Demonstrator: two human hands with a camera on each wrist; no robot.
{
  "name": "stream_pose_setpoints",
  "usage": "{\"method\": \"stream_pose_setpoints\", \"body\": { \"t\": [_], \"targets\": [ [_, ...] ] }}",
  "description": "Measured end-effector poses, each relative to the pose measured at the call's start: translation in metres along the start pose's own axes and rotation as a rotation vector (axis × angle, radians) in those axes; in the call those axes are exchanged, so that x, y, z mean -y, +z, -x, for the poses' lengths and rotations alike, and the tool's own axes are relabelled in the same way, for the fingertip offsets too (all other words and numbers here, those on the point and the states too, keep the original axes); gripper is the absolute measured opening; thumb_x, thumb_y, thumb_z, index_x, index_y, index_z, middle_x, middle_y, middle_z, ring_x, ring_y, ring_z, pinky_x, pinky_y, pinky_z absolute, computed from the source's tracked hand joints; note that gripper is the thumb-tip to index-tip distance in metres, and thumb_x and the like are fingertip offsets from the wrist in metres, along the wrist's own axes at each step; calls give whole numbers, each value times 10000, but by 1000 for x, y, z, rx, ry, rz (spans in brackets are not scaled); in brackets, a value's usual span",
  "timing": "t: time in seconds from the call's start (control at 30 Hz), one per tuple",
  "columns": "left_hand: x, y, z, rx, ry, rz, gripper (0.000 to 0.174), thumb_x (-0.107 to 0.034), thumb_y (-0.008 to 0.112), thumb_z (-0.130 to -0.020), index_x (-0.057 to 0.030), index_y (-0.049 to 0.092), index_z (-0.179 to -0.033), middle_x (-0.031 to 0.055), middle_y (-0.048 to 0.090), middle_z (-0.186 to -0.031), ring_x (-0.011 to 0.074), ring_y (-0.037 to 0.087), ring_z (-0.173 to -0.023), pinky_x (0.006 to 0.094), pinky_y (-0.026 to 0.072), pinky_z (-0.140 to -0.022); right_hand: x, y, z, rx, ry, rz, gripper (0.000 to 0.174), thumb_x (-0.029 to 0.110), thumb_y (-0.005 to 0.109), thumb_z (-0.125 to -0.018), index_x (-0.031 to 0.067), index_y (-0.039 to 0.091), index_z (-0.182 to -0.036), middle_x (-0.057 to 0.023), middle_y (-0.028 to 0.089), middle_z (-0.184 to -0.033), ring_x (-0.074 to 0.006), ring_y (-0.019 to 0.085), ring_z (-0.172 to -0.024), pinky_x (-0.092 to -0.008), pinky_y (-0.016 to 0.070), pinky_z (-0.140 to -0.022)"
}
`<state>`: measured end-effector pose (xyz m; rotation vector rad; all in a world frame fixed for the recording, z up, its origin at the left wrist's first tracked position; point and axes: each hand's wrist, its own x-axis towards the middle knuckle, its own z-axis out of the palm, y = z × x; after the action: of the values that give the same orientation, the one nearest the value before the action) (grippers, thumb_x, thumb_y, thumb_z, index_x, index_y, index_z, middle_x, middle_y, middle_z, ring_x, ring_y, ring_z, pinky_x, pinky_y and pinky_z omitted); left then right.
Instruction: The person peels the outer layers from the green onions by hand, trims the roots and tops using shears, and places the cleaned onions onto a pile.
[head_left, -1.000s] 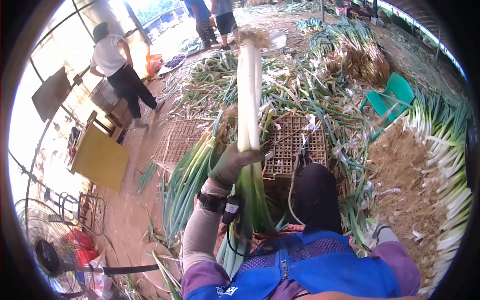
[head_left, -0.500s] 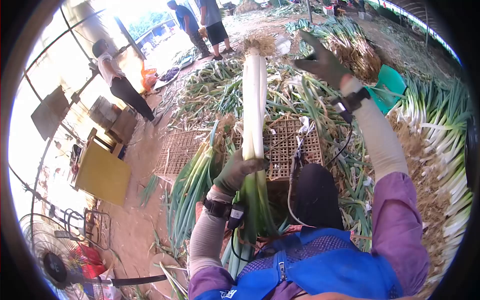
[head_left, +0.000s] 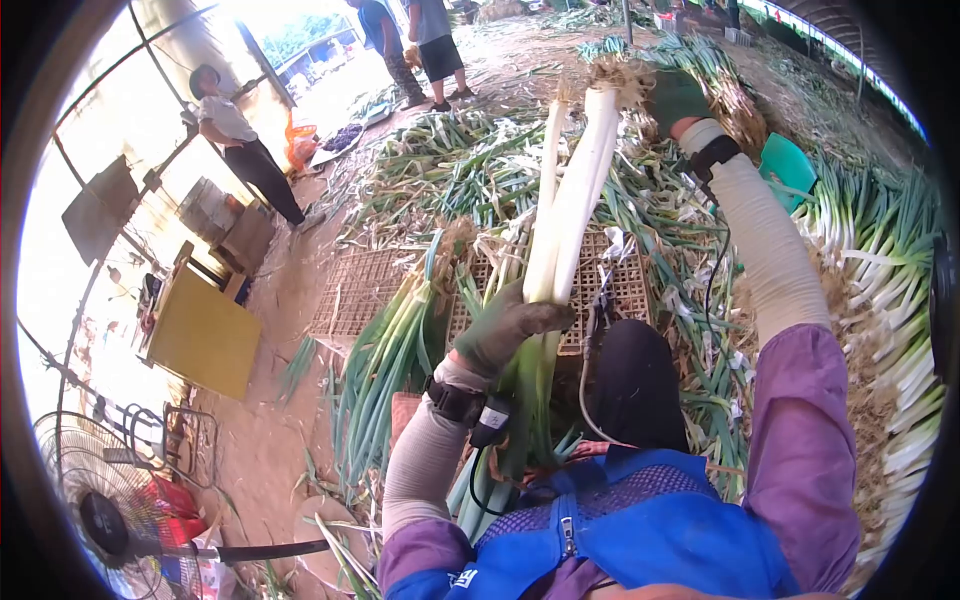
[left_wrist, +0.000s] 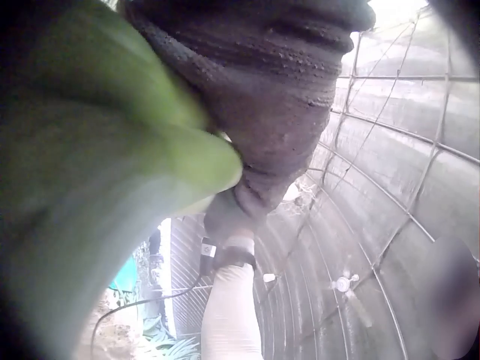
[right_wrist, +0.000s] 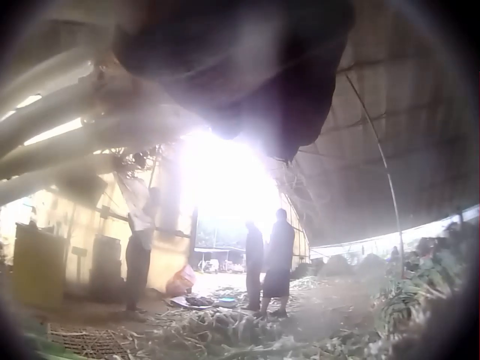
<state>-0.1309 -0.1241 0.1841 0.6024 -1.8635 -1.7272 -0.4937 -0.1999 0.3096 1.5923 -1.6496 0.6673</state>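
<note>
My gloved left hand (head_left: 515,330) grips a few long green onions (head_left: 572,215) around where white stem turns to green leaf. Their root ends point up and away, and one stem splits off to the left of the others. At the bushy roots (head_left: 622,78) is my gloved right hand (head_left: 680,100); its fingers are mostly hidden, so I cannot tell whether they close on them. In the left wrist view, blurred green stalks (left_wrist: 112,165) lie against the curled glove. In the right wrist view, pale stems (right_wrist: 60,124) stretch left of the dark glove (right_wrist: 247,67).
A slatted plastic crate (head_left: 615,275) stands before my knee, with a bunch of green onions (head_left: 390,345) to its left. Trimmed leaves cover the ground beyond. Rows of onions (head_left: 890,330) lie at right near a green chair (head_left: 788,168). A fan (head_left: 105,520) stands at left; people stand farther back.
My right hand rose from low at the right, passed open-fingered beside the onions, and came to their roots. The held onions have tilted right and one stem has separated from the rest.
</note>
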Motion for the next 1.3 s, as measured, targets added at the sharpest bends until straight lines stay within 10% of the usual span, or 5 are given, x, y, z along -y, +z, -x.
{"method": "stream_pose_setpoints", "body": {
  "t": [0.23,0.4,0.9,0.97,1.3],
  "targets": [
    [-8,-3,9,13,-29,-91,364,-228,714,-829,15,645,-1090,62,688,-913,128,647,-827,273,520,-753,-38,37,-17,97,96,221,253,245,530,-884,109,694,-1021,-146,687,-1075,-299,662,-974,-396,519,-873],
    [-34,-28,65,-235,-27,-93,413,-216,741,-790,-9,628,-1129,75,655,-982,163,625,-866,284,517,-756,-250,64,-27,188,453,190,397,404,623,-861,74,686,-1072,-207,667,-1099,-341,656,-1039,-439,518,-886],
    [-281,-175,123,-919,389,-613,345,-230,555,-948,-41,624,-1228,86,673,-1058,186,661,-899,298,534,-815,106,9,78,788,-277,-547,858,278,777,-798,66,314,-1488,-228,440,-1449,-363,462,-1314,-391,361,-1114],
    [-311,-169,150,-967,323,-1913,322,-179,508,-957,-78,631,-1237,94,675,-1092,194,658,-927,308,525,-848,132,-1,69,685,-321,-672,852,260,774,-804,57,306,-1486,-230,431,-1454,-359,458,-1319,-388,366,-1114],
    [-327,-128,144,-1074,593,-1186,381,-293,732,-821,-1,670,-1056,44,664,-877,129,619,-776,287,497,-683,250,-90,41,486,-579,-1437,531,243,738,-858,57,530,-1310,-150,669,-1143,-188,673,-986,-335,553,-860]
  ]
}}
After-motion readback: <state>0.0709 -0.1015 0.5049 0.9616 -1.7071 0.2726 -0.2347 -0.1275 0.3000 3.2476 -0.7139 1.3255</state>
